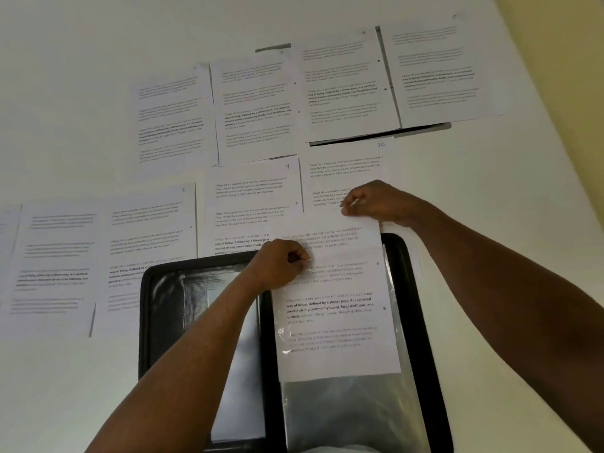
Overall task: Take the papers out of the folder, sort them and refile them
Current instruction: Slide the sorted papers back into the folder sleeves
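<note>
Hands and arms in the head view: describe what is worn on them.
Nothing is worn. The left hand and right hand are bare, with no gloves, rings or watch visible. Both forearms are uncovered right to the frame's edge; no sleeve shows.

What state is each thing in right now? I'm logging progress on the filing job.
Folder: open flat on the table, clear sleeves showing.
Sheet in hands: partly inside the right-hand clear sleeve, top end sticking out.
Left hand: pinching the sleeve's edge against the sheet.
Right hand: pinching the sheet's top edge.
Loose papers: spread out flat in rows on the table.
</note>
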The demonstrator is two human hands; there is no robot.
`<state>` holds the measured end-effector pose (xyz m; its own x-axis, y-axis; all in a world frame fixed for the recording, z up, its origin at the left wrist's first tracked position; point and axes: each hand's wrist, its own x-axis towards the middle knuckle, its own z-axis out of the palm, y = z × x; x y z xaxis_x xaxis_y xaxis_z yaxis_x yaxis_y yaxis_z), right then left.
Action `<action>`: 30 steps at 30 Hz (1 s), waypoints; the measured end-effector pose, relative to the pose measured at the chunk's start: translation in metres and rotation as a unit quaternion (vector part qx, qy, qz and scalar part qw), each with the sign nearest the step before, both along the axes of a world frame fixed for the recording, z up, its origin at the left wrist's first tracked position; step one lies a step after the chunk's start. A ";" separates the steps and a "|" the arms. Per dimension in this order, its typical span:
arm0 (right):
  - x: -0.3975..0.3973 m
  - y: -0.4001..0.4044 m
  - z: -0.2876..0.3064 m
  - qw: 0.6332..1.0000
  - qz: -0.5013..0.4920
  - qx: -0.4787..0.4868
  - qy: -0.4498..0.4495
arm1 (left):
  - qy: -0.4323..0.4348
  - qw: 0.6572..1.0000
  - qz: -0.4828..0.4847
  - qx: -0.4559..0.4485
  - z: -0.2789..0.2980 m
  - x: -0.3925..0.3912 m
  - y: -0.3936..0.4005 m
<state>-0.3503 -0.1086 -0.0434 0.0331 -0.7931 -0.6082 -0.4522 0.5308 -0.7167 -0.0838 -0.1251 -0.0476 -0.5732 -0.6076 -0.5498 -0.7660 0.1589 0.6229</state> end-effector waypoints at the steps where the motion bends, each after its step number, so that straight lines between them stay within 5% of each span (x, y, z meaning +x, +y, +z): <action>1: 0.002 -0.001 0.001 1.000 0.023 -0.005 0.007 | 0.003 1.000 0.001 -0.002 0.000 0.000 0.000; 10: 0.031 -0.016 0.006 0.922 0.357 0.134 0.069 | 0.020 1.000 0.023 -0.010 0.000 0.001 0.001; 17: 0.040 -0.011 0.004 0.851 0.457 0.208 0.155 | 0.031 0.999 0.036 -0.002 -0.003 0.002 0.003; 23: 0.031 0.003 0.027 0.933 0.283 0.203 0.093 | 0.034 0.997 0.069 -0.023 -0.001 0.002 0.010; 26: 0.023 0.027 0.034 0.982 0.159 0.096 0.033 | 0.048 0.993 0.087 -0.055 -0.001 0.004 0.018; 30: 0.020 0.072 0.026 0.995 -0.035 0.038 -0.085 | 0.105 0.978 0.146 -0.103 -0.001 0.014 0.038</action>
<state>-0.3299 -0.0371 -0.0173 0.0863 -0.7486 -0.6573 -0.2877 0.6130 -0.7359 -0.0702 -0.0868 -0.0488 -0.4451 -0.8482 -0.2870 -0.6562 0.0909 0.7491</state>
